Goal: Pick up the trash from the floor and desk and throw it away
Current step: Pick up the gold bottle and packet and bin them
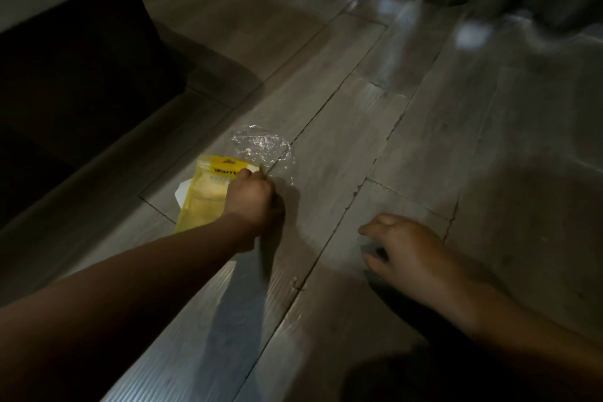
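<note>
The floor (424, 127) is grey wood-look planks with dark seams running away at a slant and pale glare at the far end. On it lies a crumpled clear plastic wrap (261, 143), and touching its near edge a yellow packet (208, 192) with a white scrap (180, 197) showing from under it. A dark block of furniture (81, 75) stands on the floor at the left.
</note>
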The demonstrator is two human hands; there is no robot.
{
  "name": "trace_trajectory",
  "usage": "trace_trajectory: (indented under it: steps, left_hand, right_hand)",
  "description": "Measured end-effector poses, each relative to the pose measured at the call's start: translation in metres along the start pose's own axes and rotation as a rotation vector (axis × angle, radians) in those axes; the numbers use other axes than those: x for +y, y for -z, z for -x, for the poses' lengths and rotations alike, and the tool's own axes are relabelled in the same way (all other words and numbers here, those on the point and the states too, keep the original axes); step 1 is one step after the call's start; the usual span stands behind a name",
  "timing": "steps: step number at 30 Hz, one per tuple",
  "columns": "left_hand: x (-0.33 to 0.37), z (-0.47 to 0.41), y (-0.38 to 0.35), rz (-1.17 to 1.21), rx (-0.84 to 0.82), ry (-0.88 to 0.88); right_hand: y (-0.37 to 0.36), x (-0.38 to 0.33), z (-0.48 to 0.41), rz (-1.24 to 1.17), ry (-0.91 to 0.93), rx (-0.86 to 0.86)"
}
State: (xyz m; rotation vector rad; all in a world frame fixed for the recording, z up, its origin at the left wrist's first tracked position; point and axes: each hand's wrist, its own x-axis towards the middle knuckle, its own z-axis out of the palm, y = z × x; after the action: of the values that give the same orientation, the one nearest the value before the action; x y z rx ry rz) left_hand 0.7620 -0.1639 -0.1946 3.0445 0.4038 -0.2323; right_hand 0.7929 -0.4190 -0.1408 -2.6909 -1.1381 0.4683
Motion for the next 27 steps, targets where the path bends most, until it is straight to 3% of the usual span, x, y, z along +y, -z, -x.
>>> trace_trajectory:
  steps: [6,14,19,27]
  left_hand:
    - [0.0,-0.005,0.004,0.016,0.025,-0.038]
    - [0.012,0.013,0.033,0.232,0.157,-0.135]
    - [0.017,0.031,0.06,0.296,0.38,-0.27]
    - [-0.019,0.059,0.075,0.227,0.436,-0.285]
  right_hand:
    - [-0.001,0.006,0.002,0.005,-0.019,-0.013]
    - [0.01,0.003,0.013,0.043,-0.026,-0.001]
    - [0.015,0.0,0.023,0.069,-0.033,-0.029]
    - [0.01,-0.005,0.027,0.141,-0.033,-0.131]
